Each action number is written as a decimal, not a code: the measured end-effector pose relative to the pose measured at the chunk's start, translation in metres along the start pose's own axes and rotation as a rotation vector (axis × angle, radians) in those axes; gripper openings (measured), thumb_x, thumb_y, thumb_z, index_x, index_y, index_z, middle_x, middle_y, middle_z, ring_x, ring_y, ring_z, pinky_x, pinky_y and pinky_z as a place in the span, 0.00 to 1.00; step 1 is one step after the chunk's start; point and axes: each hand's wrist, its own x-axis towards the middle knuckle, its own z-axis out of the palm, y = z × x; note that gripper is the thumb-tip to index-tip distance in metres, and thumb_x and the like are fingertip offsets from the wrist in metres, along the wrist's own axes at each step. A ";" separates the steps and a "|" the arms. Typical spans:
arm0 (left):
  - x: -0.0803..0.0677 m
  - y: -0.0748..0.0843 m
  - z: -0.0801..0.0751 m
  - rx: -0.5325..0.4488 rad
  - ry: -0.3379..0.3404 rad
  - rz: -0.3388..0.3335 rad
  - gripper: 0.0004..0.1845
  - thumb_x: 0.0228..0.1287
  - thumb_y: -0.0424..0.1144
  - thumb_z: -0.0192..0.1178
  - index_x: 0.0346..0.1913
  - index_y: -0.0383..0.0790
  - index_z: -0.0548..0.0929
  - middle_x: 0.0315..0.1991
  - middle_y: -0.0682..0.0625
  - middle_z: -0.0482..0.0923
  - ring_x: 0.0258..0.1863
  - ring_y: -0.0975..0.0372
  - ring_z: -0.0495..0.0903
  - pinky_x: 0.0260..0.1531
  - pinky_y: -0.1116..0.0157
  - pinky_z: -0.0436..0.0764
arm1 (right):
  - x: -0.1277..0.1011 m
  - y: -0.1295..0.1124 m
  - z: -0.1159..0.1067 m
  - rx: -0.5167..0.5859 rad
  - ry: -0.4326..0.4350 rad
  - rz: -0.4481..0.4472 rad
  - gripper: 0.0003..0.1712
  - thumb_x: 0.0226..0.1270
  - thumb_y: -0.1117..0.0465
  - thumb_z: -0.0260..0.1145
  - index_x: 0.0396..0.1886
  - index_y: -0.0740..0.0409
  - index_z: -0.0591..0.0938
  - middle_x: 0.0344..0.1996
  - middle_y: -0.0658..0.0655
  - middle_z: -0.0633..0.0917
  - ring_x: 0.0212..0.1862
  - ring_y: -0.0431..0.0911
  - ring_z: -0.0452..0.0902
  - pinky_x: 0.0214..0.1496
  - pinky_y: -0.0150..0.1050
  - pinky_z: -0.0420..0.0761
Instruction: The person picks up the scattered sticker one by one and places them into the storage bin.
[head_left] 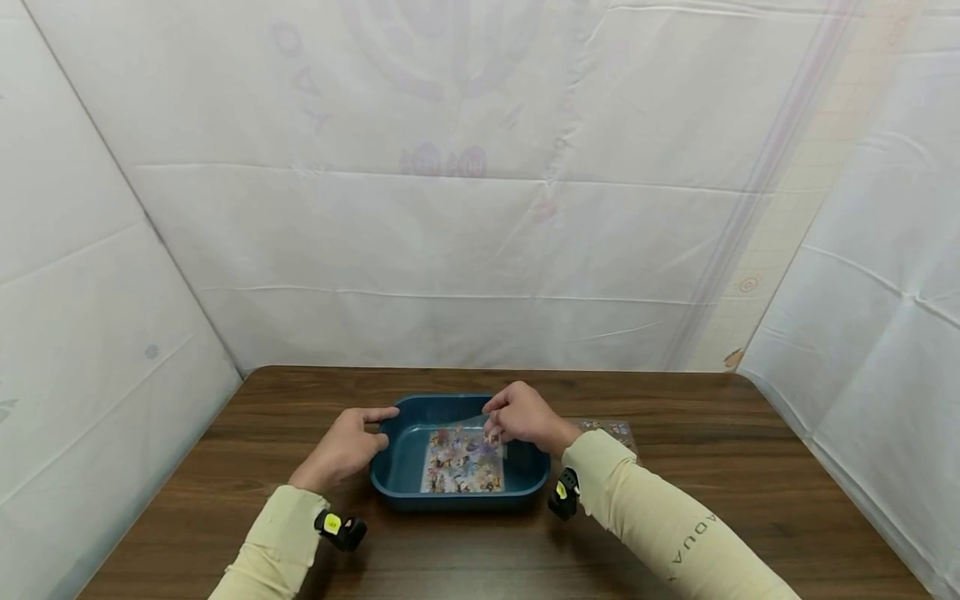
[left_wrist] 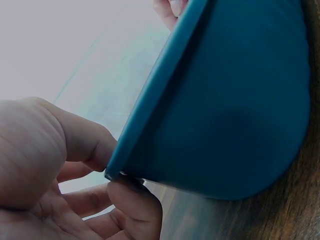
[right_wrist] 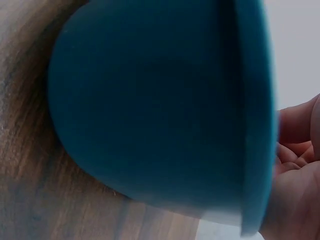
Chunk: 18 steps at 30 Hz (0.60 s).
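Observation:
A dark teal plastic basin [head_left: 459,502] stands on the wooden table. My left hand [head_left: 347,443] pinches its left rim between thumb and finger, as the left wrist view shows. Inside the basin lies a clear sticker sheet [head_left: 461,467] covered with small colourful figures. My right hand [head_left: 528,417] reaches over the right side of the basin and pinches the sheet's upper right part, which is lifted a little. In the right wrist view, the basin wall [right_wrist: 150,110] hides the sheet and the right fingertips.
A second printed sheet [head_left: 611,431] lies on the table to the right of the basin, partly covered by the right wrist and sleeve. The brown wooden table [head_left: 300,392] ends at white sheeting [head_left: 450,242] hung behind and at both sides.

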 end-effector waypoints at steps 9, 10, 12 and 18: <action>0.001 -0.001 0.000 -0.010 0.001 0.003 0.28 0.75 0.28 0.50 0.75 0.39 0.73 0.16 0.52 0.64 0.10 0.64 0.57 0.17 0.66 0.67 | -0.002 0.001 0.004 -0.020 -0.004 0.016 0.18 0.77 0.73 0.55 0.58 0.74 0.84 0.39 0.64 0.91 0.35 0.45 0.86 0.39 0.42 0.87; 0.002 -0.001 0.000 -0.010 0.003 0.005 0.28 0.74 0.27 0.50 0.75 0.38 0.73 0.18 0.51 0.68 0.10 0.64 0.57 0.17 0.66 0.67 | -0.002 0.001 0.004 -0.025 -0.001 0.015 0.18 0.76 0.73 0.55 0.58 0.73 0.84 0.39 0.64 0.91 0.35 0.45 0.87 0.39 0.42 0.87; 0.002 -0.001 0.000 -0.011 0.007 0.011 0.28 0.74 0.27 0.50 0.75 0.38 0.73 0.25 0.47 0.77 0.10 0.64 0.57 0.17 0.66 0.67 | -0.002 0.001 0.005 -0.036 0.005 0.008 0.17 0.76 0.73 0.56 0.57 0.73 0.85 0.38 0.63 0.91 0.34 0.45 0.86 0.40 0.41 0.88; 0.003 -0.003 0.000 -0.012 0.011 0.020 0.28 0.73 0.26 0.50 0.75 0.37 0.73 0.64 0.30 0.75 0.11 0.64 0.59 0.18 0.66 0.68 | 0.001 -0.001 0.010 -0.049 0.020 -0.009 0.17 0.76 0.73 0.56 0.56 0.74 0.85 0.36 0.63 0.91 0.32 0.44 0.86 0.39 0.40 0.89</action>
